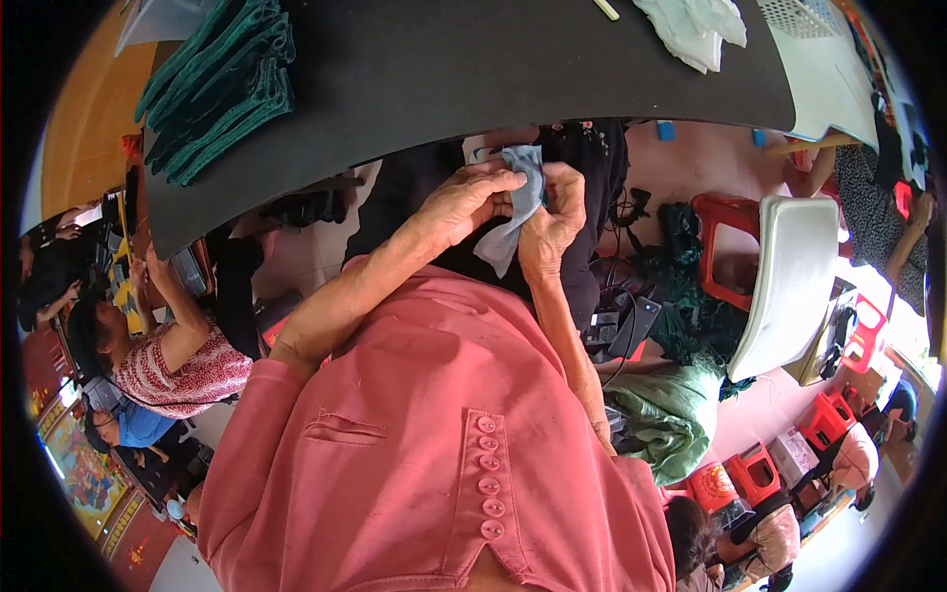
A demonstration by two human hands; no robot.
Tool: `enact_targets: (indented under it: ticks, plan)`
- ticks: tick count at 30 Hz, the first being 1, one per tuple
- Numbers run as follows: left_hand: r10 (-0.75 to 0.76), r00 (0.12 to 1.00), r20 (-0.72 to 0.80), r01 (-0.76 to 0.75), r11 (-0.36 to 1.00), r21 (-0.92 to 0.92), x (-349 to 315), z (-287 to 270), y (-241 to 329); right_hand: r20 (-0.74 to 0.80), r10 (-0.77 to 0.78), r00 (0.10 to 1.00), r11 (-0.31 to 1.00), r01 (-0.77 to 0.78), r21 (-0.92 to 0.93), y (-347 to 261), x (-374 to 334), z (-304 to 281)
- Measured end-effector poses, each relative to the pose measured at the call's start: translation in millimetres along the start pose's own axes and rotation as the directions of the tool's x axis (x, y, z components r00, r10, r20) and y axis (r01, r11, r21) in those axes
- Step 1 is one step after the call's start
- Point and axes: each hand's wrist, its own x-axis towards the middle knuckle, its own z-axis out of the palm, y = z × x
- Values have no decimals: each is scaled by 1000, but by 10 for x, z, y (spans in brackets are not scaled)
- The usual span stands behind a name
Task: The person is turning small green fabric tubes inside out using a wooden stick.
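A thin grey-blue strip of cloth (505, 245) hangs between my two hands, just below the near edge of the dark table. My left hand (464, 204) pinches it from the left, thumb pressed on its upper part. On the other side, my right hand (554, 219) has its fingers curled round the cloth's right edge. The upper end of the strip sticks up past my fingers, and its lower end dangles over my dark trousers. Part of my fingertips is hidden behind the cloth.
Folded dark green fabric pieces (222, 94) lie on the dark table (444, 74) at the far left, white cloth (695, 30) at the far right. A red stool (715, 286), white panel (784, 281) and light green fabric (671, 419) are at my right. Other people sit on both sides.
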Motion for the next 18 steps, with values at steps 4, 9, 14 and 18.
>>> enact_targets:
  ticks: [4,9,14,18]
  plan:
    - [24,1000,8,-25,990,136,-3,-29,9,23,132,991,991,-133,19,-26,-22,-2]
    - [76,997,35,-80,983,167,-57,20,23,32,-39,999,967,45,-253,163,-33,-143]
    - [187,980,66,-198,937,287,-61,4,-90,-13,-58,998,994,56,-90,97,-9,-67]
    - [232,971,53,-231,869,438,-139,112,-46,-7,-78,997,984,76,-163,61,-3,-85]
